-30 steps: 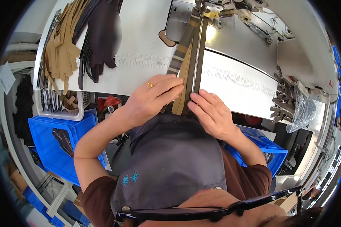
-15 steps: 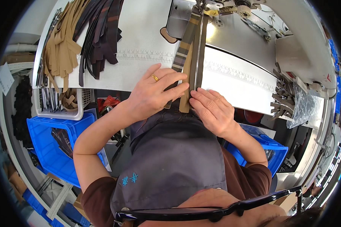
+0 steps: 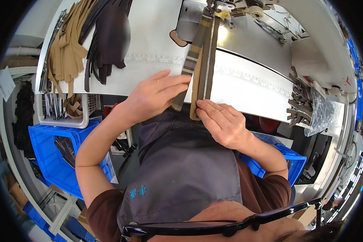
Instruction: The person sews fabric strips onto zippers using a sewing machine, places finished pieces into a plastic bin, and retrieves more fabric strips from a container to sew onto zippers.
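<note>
Shifted leftward, the left hand (image 3: 152, 96), fingers loosely spread, is over the striped strip (image 3: 195, 50), while the right hand (image 3: 225, 126) pinches the zipper strip (image 3: 207, 68) stretching ahead of it, which could skew if pulled unevenly.

I'm in a sewing workshop, to judge by what surrounds me. The pale body of a sewing machine (image 3: 326, 44) arches over the right of my white table (image 3: 149, 32), which has ruler markings (image 3: 149, 60) along it and a metal plate (image 3: 246, 46) beneath the machine's arm. A zipper tape (image 3: 207, 68) and a striped strip (image 3: 194, 52) run up to the machine's head. On my left, tan strips (image 3: 64, 52) and dark strips (image 3: 113, 36) lie in thick bunches, more like production stock than household mending; on my right, short brown strips (image 3: 300, 105) are piled beside clear plastic wrapping (image 3: 322, 117). A white basket (image 3: 84, 121) and blue crate (image 3: 44, 153) hold more pieces, and I wear a grey apron (image 3: 181, 161).
</note>
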Action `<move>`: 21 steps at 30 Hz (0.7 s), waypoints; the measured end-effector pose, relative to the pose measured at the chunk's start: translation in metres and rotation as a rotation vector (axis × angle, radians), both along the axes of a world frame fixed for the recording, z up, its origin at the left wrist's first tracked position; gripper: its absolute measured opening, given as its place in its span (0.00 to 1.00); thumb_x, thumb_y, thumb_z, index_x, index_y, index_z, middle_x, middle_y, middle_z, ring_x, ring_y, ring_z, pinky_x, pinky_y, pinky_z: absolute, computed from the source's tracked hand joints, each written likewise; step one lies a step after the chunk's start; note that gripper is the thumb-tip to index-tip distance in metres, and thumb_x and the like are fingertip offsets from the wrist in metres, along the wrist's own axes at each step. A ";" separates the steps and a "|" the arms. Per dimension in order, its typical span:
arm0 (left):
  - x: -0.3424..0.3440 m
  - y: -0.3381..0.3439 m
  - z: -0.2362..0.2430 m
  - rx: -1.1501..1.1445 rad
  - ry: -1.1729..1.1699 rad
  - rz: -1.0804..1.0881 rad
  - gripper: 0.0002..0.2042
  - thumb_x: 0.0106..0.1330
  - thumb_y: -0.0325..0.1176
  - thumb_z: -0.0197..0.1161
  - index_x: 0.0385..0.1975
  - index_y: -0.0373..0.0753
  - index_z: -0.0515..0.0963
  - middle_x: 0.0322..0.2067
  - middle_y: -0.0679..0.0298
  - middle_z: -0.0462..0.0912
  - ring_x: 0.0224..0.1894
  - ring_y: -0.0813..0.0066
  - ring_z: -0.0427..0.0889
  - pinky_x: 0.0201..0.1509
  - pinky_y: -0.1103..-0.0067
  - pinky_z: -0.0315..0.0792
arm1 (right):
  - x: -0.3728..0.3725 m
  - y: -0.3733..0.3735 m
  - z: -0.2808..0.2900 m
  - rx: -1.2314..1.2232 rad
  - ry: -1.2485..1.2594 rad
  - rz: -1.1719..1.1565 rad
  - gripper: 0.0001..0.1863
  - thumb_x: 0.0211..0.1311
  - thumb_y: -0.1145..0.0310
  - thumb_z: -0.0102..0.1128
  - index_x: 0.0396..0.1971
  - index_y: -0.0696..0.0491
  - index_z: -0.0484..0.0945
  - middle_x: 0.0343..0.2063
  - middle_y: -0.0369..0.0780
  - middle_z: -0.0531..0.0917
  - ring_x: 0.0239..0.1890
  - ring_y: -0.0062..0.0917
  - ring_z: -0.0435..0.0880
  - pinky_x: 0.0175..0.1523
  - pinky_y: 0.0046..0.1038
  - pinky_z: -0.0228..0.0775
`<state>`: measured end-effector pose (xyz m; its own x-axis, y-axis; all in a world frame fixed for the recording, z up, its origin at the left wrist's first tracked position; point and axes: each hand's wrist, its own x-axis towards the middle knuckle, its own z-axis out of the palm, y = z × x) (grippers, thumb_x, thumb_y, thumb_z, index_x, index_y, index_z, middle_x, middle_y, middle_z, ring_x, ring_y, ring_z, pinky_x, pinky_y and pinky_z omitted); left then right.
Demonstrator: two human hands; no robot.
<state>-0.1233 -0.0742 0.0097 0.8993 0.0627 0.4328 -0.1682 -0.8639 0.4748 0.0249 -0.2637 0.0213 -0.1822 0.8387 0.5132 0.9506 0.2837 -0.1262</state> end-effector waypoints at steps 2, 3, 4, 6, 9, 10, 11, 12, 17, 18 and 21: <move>0.002 -0.010 0.001 0.021 -0.083 0.016 0.16 0.49 0.22 0.63 0.40 0.38 0.78 0.46 0.63 0.81 0.43 0.70 0.82 0.54 0.68 0.70 | 0.000 0.000 0.000 0.009 0.008 -0.005 0.10 0.46 0.74 0.62 0.31 0.59 0.79 0.38 0.44 0.83 0.38 0.28 0.85 0.38 0.23 0.73; 0.005 -0.016 0.003 0.039 -0.165 0.032 0.15 0.49 0.22 0.63 0.40 0.37 0.79 0.44 0.63 0.81 0.42 0.70 0.82 0.54 0.68 0.70 | -0.001 0.000 -0.001 0.011 0.009 -0.006 0.10 0.46 0.74 0.62 0.31 0.59 0.79 0.38 0.44 0.83 0.38 0.28 0.85 0.38 0.23 0.73; 0.008 -0.020 0.006 0.068 -0.148 0.030 0.14 0.49 0.24 0.64 0.38 0.36 0.79 0.43 0.64 0.82 0.41 0.70 0.83 0.57 0.67 0.67 | -0.002 -0.001 -0.002 0.015 0.009 -0.018 0.09 0.46 0.74 0.62 0.31 0.59 0.79 0.37 0.44 0.83 0.38 0.28 0.85 0.37 0.23 0.73; 0.015 -0.025 0.004 0.129 -0.169 0.037 0.13 0.49 0.26 0.63 0.37 0.36 0.79 0.43 0.65 0.80 0.40 0.72 0.82 0.56 0.67 0.68 | -0.003 -0.002 -0.002 0.020 0.009 -0.030 0.09 0.46 0.74 0.62 0.30 0.58 0.79 0.37 0.44 0.83 0.38 0.27 0.85 0.36 0.23 0.72; 0.018 -0.029 -0.003 0.190 -0.186 0.058 0.12 0.48 0.28 0.62 0.35 0.37 0.79 0.41 0.67 0.78 0.40 0.74 0.81 0.55 0.65 0.67 | -0.003 -0.002 -0.002 0.022 -0.005 -0.028 0.09 0.46 0.74 0.62 0.30 0.58 0.79 0.36 0.44 0.83 0.38 0.28 0.85 0.33 0.21 0.70; 0.018 -0.030 -0.004 0.191 -0.180 0.072 0.12 0.48 0.28 0.62 0.35 0.37 0.79 0.40 0.67 0.78 0.40 0.74 0.80 0.56 0.64 0.66 | -0.002 -0.001 -0.002 0.024 -0.016 -0.024 0.09 0.46 0.73 0.62 0.30 0.58 0.79 0.35 0.44 0.83 0.38 0.28 0.85 0.33 0.21 0.70; 0.017 -0.030 -0.004 0.191 -0.178 0.069 0.12 0.48 0.28 0.62 0.35 0.37 0.79 0.40 0.67 0.78 0.40 0.74 0.80 0.56 0.64 0.66 | -0.002 -0.001 -0.002 0.026 -0.026 -0.019 0.09 0.46 0.73 0.62 0.30 0.58 0.79 0.35 0.44 0.83 0.38 0.28 0.85 0.32 0.21 0.69; 0.016 -0.031 -0.004 0.155 -0.140 0.064 0.13 0.48 0.25 0.62 0.36 0.38 0.79 0.41 0.66 0.79 0.41 0.73 0.81 0.61 0.64 0.62 | -0.002 -0.002 -0.002 0.026 -0.024 -0.020 0.09 0.46 0.73 0.62 0.30 0.58 0.79 0.35 0.44 0.83 0.38 0.28 0.85 0.32 0.21 0.69; 0.015 -0.027 -0.005 0.155 -0.118 0.044 0.13 0.48 0.27 0.62 0.36 0.38 0.78 0.41 0.68 0.78 0.39 0.75 0.80 0.60 0.63 0.63 | -0.001 -0.004 -0.006 0.028 -0.006 -0.018 0.09 0.46 0.73 0.61 0.30 0.58 0.79 0.36 0.44 0.83 0.38 0.27 0.85 0.32 0.20 0.68; 0.013 -0.025 -0.006 0.107 -0.082 0.016 0.14 0.49 0.23 0.62 0.38 0.39 0.78 0.42 0.67 0.79 0.41 0.74 0.81 0.65 0.62 0.55 | 0.000 -0.003 -0.006 0.026 -0.005 -0.018 0.09 0.46 0.73 0.61 0.30 0.58 0.79 0.36 0.44 0.83 0.38 0.27 0.85 0.32 0.20 0.68; 0.011 -0.021 -0.004 0.044 -0.030 -0.020 0.16 0.49 0.20 0.62 0.40 0.40 0.78 0.43 0.67 0.80 0.43 0.73 0.82 0.70 0.60 0.45 | 0.001 -0.003 -0.005 0.021 -0.006 -0.009 0.10 0.46 0.72 0.62 0.30 0.58 0.79 0.37 0.44 0.83 0.38 0.28 0.84 0.32 0.21 0.69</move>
